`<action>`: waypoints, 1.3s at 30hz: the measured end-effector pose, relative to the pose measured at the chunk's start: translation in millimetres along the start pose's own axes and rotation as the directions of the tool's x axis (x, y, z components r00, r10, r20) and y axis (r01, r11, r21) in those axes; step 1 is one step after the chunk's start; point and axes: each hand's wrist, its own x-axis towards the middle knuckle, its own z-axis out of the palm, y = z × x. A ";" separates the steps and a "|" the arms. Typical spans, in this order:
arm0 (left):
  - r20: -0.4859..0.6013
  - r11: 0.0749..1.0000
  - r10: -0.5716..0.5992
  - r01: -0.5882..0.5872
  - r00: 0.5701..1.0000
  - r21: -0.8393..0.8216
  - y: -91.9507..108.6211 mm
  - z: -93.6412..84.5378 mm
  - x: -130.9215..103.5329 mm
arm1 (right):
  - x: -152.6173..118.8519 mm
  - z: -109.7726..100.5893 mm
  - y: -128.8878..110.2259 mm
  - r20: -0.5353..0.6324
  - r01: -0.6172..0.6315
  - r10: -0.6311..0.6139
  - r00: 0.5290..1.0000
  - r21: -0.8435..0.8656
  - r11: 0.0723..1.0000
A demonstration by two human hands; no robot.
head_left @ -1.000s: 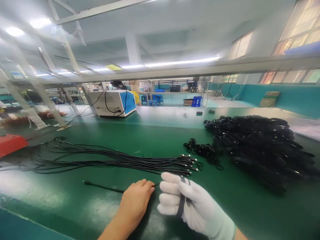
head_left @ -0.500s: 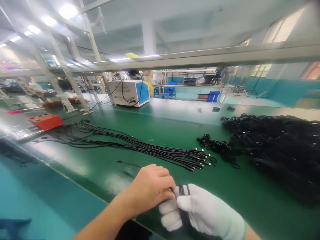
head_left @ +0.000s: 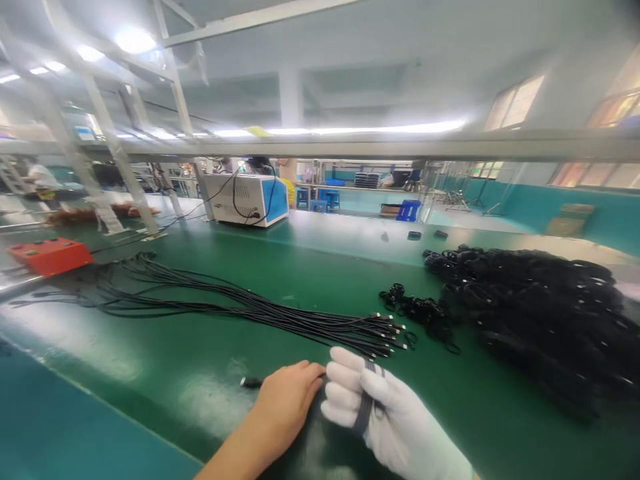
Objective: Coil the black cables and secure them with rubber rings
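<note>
A black USB cable (head_left: 364, 415) lies in several turns across the fingers of my gloved right hand (head_left: 385, 407), its thumb pressed over them. My bare left hand (head_left: 293, 397) is closed beside it, fingertips almost at the white glove. From under the left hand a connector end (head_left: 251, 382) of a black cable sticks out to the left; the stretch between the two hands is mostly hidden. Just beyond both hands lies a bundle of straight black cables (head_left: 300, 319), their metal plugs grouped at the right end.
A large heap of coiled black cables (head_left: 540, 313) covers the right of the green table (head_left: 210, 353). Small black rings (head_left: 425, 310) lie beside it. At the left are a red control box (head_left: 50, 257) and a white-and-blue machine (head_left: 247, 200). A metal rail (head_left: 320, 148) spans above.
My left hand has moved left and down, away from the glove's fingers. The cable's connector end now shows close to the left hand. The view has tilted up and shifted.
</note>
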 end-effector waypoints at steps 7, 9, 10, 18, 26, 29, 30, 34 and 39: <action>-0.104 0.892 -0.062 0.102 0.993 0.440 26.2 26.2 -21.7 | 0.7 -12.5 -17.0 -0.267 0.111 -0.147 0.952 -0.147 0.983; -0.121 0.890 0.044 0.016 0.992 0.456 32.0 30.3 -24.0 | -0.1 -14.8 -15.5 -0.272 0.105 -0.149 0.951 -0.170 0.980; -0.124 0.889 0.106 -0.039 0.987 0.455 33.0 31.5 -24.5 | -0.6 -15.4 -14.0 -0.266 0.106 -0.154 0.952 -0.186 0.977; 0.041 0.585 0.656 -0.542 0.754 0.603 24.9 -10.2 -5.7 | 1.6 -11.8 3.7 -0.193 -0.030 -0.035 0.981 -0.324 0.946; 0.164 0.647 0.686 -0.698 0.709 0.307 15.1 -47.0 29.1 | -0.6 -4.1 10.0 0.069 -0.221 0.229 0.971 -0.113 0.969; 0.179 0.725 0.652 -0.675 0.736 0.135 7.5 -40.5 36.0 | -1.9 -9.2 12.6 0.094 -0.299 0.305 0.948 -0.079 0.951; 0.180 0.739 0.648 -0.668 0.740 0.087 6.1 -38.6 36.8 | -1.7 -12.0 13.8 0.092 -0.308 0.314 0.945 -0.069 0.949; 0.104 0.731 0.662 -0.670 0.743 0.133 8.8 -38.5 34.3 | 0.5 -24.9 17.3 0.032 -0.302 0.306 0.951 -0.088 0.949; 0.256 0.788 0.584 -0.613 0.770 0.044 20.6 -49.8 38.6 | -2.7 -29.7 14.1 0.113 -0.348 0.356 0.928 -0.085 0.934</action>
